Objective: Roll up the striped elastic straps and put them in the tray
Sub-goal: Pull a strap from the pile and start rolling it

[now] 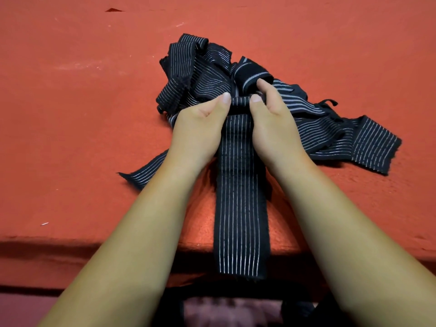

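We can read no text, label, brand, number or sign anywhere; the only markings we see are plain white stripes on the black elastic straps [240, 197].

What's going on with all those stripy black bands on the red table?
A person is rolling up one striped elastic strap. The left grip and the right grip pinch its far end, where a small roll sits between the thumbs. The rest of that strap lies flat toward the person and hangs over the near edge of the red table. Behind it lies a tangled pile of straps, not yet rolled. No tray is in view.
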